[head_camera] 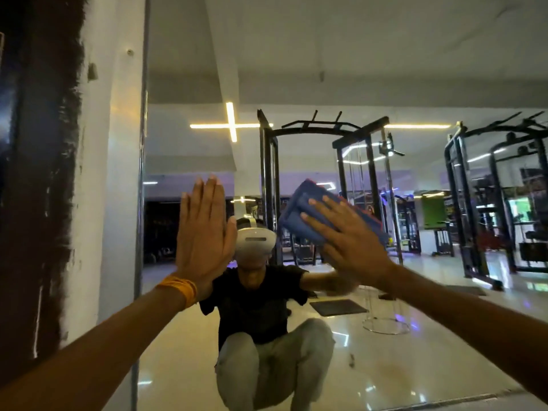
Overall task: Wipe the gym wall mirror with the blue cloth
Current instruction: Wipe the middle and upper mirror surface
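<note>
My right hand (350, 232) lay flat, fingers straight and spread, pressing the cloth (308, 209) against the mirror (296, 69) right of centre. My left hand (204, 232) was open and empty, palm raised flat, left of centre.

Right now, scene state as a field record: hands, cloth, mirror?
mirror: reflects squatting person, gym racks
left hand: fingers straight, palm toward mirror, holds nothing
right hand: straight fingers press blue cloth on mirror
blue cloth: folded, red edging, under right fingers
orange wristband: left wrist
</note>
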